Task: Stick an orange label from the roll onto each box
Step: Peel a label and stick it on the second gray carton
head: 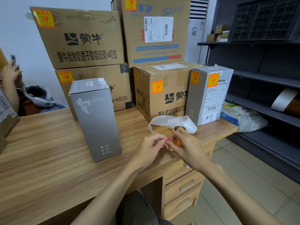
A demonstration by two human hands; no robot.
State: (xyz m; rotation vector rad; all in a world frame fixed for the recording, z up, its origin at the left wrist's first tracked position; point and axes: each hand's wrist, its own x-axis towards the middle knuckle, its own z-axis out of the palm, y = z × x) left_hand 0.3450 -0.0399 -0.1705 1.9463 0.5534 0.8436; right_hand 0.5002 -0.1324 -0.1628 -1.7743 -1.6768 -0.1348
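Note:
My left hand (150,147) pinches the white backing strip while my right hand (186,146) pinches an orange label (173,143) on it, both above the desk's front edge. The label roll (178,127) lies just behind my hands, and a loop of spent backing (164,120) curls away from it. A tall grey box (95,117) stands to the left with no orange label on its visible faces. A brown carton (162,95), a grey box on the right (209,95) and the stacked cartons (78,38) behind carry orange labels.
The wooden desk (48,151) has drawers (183,187) under its right end. Dark shelving (259,78) with a bag (240,117) stands at right. At the far left another person's hand (11,73) holds a phone, beside a white headset (39,96).

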